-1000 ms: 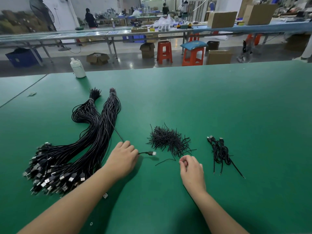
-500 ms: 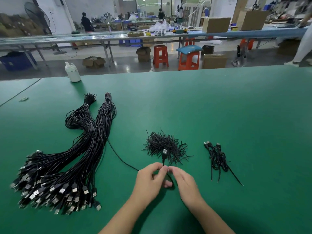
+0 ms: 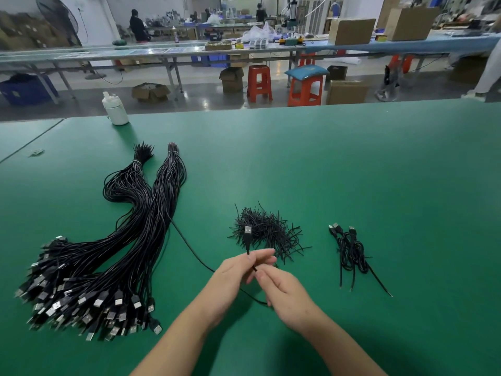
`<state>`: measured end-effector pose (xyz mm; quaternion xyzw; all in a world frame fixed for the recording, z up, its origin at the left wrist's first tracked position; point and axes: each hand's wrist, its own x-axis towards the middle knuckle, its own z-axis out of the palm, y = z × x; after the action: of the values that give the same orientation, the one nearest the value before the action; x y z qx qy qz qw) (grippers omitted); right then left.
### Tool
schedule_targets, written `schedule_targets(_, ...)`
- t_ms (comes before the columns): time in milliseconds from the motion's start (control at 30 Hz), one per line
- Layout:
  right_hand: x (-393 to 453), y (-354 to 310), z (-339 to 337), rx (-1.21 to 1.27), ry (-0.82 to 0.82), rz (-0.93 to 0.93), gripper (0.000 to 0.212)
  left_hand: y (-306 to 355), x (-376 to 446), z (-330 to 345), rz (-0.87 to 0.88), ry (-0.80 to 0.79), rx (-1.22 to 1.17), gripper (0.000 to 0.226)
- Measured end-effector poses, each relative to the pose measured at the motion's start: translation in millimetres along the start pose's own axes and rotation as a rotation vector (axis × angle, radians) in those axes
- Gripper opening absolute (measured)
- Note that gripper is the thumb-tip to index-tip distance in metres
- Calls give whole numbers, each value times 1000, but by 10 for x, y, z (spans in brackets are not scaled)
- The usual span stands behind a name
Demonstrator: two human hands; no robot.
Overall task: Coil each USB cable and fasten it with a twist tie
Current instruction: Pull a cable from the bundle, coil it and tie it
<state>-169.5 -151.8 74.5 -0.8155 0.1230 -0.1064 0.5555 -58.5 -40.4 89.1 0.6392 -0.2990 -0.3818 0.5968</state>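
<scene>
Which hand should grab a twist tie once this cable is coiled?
Probably the right hand: the twist tie pile lies just beyond it, while the left hand pinches the cable below its USB plug.

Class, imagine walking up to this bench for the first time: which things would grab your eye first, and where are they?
Likely the big bundle of black USB cables sprawled across the table's left. Next, the left hand and right hand pinching one cable near centre, before the twist-tie pile.
</scene>
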Motion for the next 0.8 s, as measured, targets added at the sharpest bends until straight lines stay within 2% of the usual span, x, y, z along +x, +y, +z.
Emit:
schedule_targets(133, -26, -12, -3, -18, -48, 11, 27, -23, -16, -29, -23, -49, 23, 40)
schedule_targets(300, -40, -39, 76, -14, -67, -4, 43, -15, -51, -30, -58, -107, 33, 44)
schedule_targets(533, -31, -22, 70, 5, -41, -20, 37, -12, -72, -87, -69, -79, -109, 52)
schedule_targets(800, -70, 26, 91, 48, -33, 35, 34, -51, -58, -121, -67, -73, -22, 51)
